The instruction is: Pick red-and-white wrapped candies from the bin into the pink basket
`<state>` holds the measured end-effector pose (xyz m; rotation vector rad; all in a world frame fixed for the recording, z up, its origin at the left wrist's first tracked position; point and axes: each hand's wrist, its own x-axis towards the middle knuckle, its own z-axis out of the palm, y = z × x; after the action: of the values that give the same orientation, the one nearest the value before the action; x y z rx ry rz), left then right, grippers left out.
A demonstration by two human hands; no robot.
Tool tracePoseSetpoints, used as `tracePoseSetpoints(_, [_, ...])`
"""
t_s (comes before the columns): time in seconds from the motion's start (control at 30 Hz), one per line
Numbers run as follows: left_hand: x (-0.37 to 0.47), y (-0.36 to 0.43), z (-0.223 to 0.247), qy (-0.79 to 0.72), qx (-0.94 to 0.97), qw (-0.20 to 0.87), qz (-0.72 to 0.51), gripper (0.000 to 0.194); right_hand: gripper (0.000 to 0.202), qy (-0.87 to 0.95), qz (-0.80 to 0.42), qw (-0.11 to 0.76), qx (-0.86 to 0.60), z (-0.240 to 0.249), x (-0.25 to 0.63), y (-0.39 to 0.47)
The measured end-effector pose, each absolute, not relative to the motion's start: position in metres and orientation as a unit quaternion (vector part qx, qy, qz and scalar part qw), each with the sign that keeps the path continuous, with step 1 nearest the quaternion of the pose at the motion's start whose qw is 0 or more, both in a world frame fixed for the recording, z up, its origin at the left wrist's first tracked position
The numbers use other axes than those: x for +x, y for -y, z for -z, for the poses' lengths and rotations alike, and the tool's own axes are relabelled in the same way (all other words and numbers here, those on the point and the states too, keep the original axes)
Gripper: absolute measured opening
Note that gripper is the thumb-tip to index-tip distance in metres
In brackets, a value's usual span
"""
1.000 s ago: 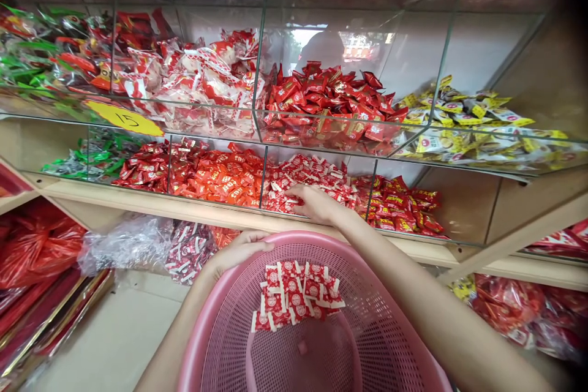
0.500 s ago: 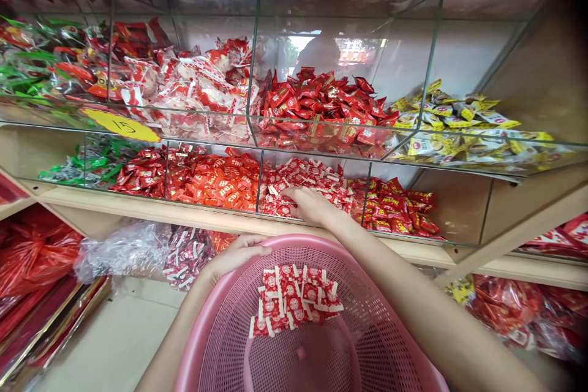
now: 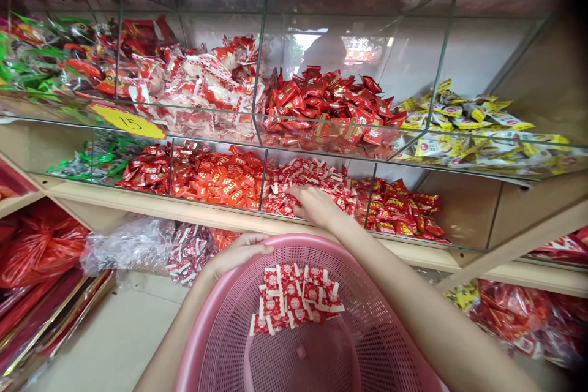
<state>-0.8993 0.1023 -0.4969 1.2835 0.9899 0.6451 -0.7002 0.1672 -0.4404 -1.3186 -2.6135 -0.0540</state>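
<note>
My left hand (image 3: pixel 242 252) grips the far left rim of a pink plastic basket (image 3: pixel 195 334), thumb over the edge. Inside the tilted basket lies a small heap of red-and-white wrapped candies (image 3: pixel 294 300). Across the basket, my right hand (image 3: pixel 318 205) reaches into a low glass compartment filled with the same kind of wrapped candies (image 3: pixel 316 171). Its fingers curl down onto the pile; their tips are partly hidden, and what they hold cannot be made out.
Glass dividers (image 3: pixel 263 180) separate orange candies (image 3: pixel 229 177) on the left from red-and-yellow packets (image 3: pixel 399 208) on the right. An upper glass shelf (image 3: pixel 340 150) overhangs the compartments, bearing a yellow price tag (image 3: pixel 127 121). Plastic bags (image 3: pixel 128 245) lie below the wooden ledge (image 3: pixel 138 205).
The shelves have shifted slightly to the right in view as the camera turned a little. My right hand stays at the same pile, and my left hand keeps its hold on the basket.
</note>
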Motion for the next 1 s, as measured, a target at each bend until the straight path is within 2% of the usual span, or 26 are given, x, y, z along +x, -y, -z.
tracePoseSetpoints(0.17, [-0.899, -0.102, 0.498, -0.422, 0.562, 0.654, -0.282, 0.028, 0.042, 0.85, -0.032, 0.258, -0.457, 0.448, -0.693, -0.162])
tracePoseSetpoints(0.27, [-0.898, -0.102, 0.498, -0.41, 0.558, 0.665, -0.281, 0.029, 0.048, 0.84, -0.107, 0.307, -0.433, 0.452, -0.691, -0.161])
tracePoseSetpoints(0.47, [-0.898, -0.102, 0.497, -0.422, 0.554, 0.663, -0.276, 0.031, 0.032, 0.84, -0.231, 0.292, -0.394, 0.459, -0.692, -0.168])
tracePoseSetpoints(0.57, [-0.899, -0.102, 0.497, -0.411, 0.562, 0.663, -0.275, 0.032, 0.033, 0.835, -0.252, 0.29, -0.394, 0.461, -0.692, -0.171])
tracePoseSetpoints(0.8, [-0.902, -0.105, 0.501, -0.426, 0.584, 0.638, -0.263, 0.03, 0.029, 0.864, -0.202, 0.276, -0.369, 0.457, -0.693, -0.177])
tracePoseSetpoints(1.0, [-0.902, -0.106, 0.505, -0.424, 0.584, 0.639, -0.268, 0.033, 0.029, 0.889, -0.128, 0.2, -0.393, 0.455, -0.691, -0.182])
